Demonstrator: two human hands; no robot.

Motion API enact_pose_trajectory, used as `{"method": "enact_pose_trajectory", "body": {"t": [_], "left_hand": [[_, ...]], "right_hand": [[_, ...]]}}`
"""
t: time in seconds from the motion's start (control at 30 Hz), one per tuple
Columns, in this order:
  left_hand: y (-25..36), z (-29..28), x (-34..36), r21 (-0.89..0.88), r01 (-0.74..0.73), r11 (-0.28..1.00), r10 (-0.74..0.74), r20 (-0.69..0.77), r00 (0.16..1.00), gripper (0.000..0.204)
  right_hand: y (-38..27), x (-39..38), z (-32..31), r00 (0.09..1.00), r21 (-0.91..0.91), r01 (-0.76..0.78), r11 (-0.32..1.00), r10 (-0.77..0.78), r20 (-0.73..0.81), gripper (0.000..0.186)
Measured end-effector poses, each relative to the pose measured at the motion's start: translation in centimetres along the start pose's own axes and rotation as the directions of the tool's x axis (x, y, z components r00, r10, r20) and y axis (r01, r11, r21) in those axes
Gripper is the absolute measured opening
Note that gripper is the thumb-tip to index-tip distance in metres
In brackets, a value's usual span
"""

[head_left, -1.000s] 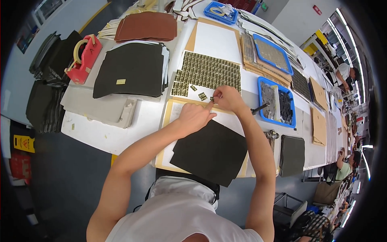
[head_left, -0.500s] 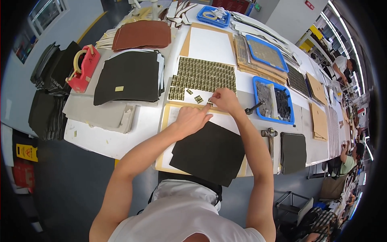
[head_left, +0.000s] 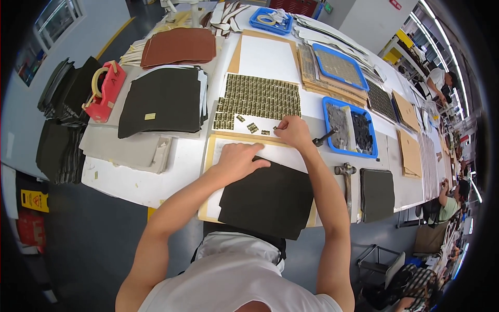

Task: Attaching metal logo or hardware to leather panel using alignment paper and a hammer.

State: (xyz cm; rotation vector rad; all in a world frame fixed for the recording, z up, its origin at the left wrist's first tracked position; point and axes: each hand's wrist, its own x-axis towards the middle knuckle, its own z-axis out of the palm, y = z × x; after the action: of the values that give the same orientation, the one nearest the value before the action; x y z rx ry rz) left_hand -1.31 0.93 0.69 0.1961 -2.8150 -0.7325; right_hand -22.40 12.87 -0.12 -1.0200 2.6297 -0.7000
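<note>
In a pinch, my right hand [head_left: 295, 131] holds a small dark-and-gold label, mostly covered by the fingertips. Just left of it, a few loose labels [head_left: 252, 128] lie on the white surface. Behind them spreads a large sheet of small gold-and-black labels [head_left: 260, 98] in close rows. My left hand [head_left: 238, 161] is open, thumb and index finger apart, above the far left corner of a black flat piece [head_left: 266, 197]. That black piece rests on a white board with a tan border [head_left: 210, 204] at the table's front edge.
Right of my hands are a blue tray [head_left: 375, 154] of grey and black pieces, a hammer [head_left: 347, 179] and a stack of black pieces [head_left: 377, 195]. Black sheets [head_left: 163, 99], brown sheets [head_left: 179, 47] and a red tape dispenser [head_left: 109, 96] stand on the left.
My left hand has drawn back toward me, away from the labels and the right fingertips. My right hand has stayed nearly in place, still pinching. The view has shifted slightly.
</note>
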Motion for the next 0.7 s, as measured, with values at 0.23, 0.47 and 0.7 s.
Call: {"method": "enact_pose_trajectory", "body": {"t": [0.23,0.47,0.7], "left_hand": [[-1.5,-3.4,-0.5,-0.09,0.146,0.985,-0.13,0.16,0.979,0.028],[-0.4,-1.8,-1.2,0.05,-0.02,0.999,0.02,0.005,1.0,0.033],[-1.1,-0.7,-0.8,-0.043,-0.077,0.996,0.079,0.035,0.996,0.025]], "right_hand": [[0.3,-1.1,-0.5,0.998,0.131,-0.058,0.99,0.053,0.044,0.022],[-0.4,-1.2,-0.2,0.998,0.04,-0.035,0.999,0.033,0.054,0.023],[-0.2,-0.8,-0.4,0.995,0.087,-0.081,0.993,0.075,0.071,0.024]]}}
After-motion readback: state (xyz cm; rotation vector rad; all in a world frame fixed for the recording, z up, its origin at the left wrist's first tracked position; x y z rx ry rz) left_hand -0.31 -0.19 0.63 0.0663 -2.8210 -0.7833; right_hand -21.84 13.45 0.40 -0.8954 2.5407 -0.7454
